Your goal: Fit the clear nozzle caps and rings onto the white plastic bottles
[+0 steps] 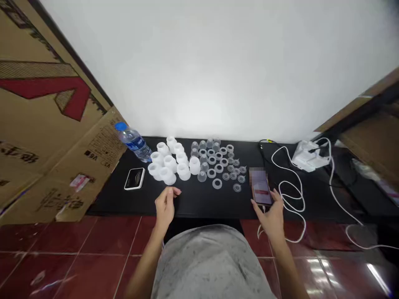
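Because my right hand [270, 218] is closed narrowly around the lower end of a smartphone [260, 187], with a white cable [288, 174] looping just beside it, a careless snag on that cable could pull the phone from my fingers or drag it off the front edge of the black tabletop [199, 203]. My hand hides the phone's lower end, so I can't tell whether the cable is plugged in. The other end of the tangle leads toward a white charger block [307, 155] at the back right.

My left hand [165, 207] holds nothing: it hangs half open, fingers loosely curled, near the table's front edge and just short of a cluster of white translucent silicone cups [170, 162]. Those cups stand tightly together, and right next to them is a spread of small clear cups and flat rings [215, 164]. One hasty sweep of that hand could topple several cups or scatter the rings, which look light enough to slide away.

A water bottle [134, 142] with a blue cap lies tilted close to the white cups, so a bump could send it rolling into them. A flat dark-faced device [134, 178] sits to their left, where a cup could strike it.
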The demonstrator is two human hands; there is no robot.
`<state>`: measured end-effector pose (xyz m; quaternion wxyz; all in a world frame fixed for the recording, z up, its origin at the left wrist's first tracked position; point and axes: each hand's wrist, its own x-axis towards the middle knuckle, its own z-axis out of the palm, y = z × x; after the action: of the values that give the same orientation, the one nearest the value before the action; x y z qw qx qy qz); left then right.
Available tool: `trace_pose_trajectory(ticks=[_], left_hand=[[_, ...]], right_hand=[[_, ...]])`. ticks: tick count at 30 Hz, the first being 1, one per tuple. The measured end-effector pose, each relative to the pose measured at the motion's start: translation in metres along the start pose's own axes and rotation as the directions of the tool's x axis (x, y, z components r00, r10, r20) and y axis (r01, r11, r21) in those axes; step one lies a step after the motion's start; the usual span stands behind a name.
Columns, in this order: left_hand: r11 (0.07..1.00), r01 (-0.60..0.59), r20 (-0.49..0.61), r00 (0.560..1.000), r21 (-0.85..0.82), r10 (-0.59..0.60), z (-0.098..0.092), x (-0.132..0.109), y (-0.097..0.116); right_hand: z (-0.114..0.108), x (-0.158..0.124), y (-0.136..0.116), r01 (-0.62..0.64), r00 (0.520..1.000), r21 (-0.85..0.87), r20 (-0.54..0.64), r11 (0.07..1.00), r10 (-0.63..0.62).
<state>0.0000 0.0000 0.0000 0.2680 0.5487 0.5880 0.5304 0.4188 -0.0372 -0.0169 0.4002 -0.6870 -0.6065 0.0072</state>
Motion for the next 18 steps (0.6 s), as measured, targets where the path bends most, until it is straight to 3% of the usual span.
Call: trace_pose_trajectory(ticks=[18], left_hand=[[0.997, -0.004, 0.038, 0.999, 0.078, 0.001, 0.001, -0.002, -0.013]], right_hand=[[-0.001, -0.001, -0.003, 0.000, 1.000, 0.051, -0.012, 0.999, 0.001]])
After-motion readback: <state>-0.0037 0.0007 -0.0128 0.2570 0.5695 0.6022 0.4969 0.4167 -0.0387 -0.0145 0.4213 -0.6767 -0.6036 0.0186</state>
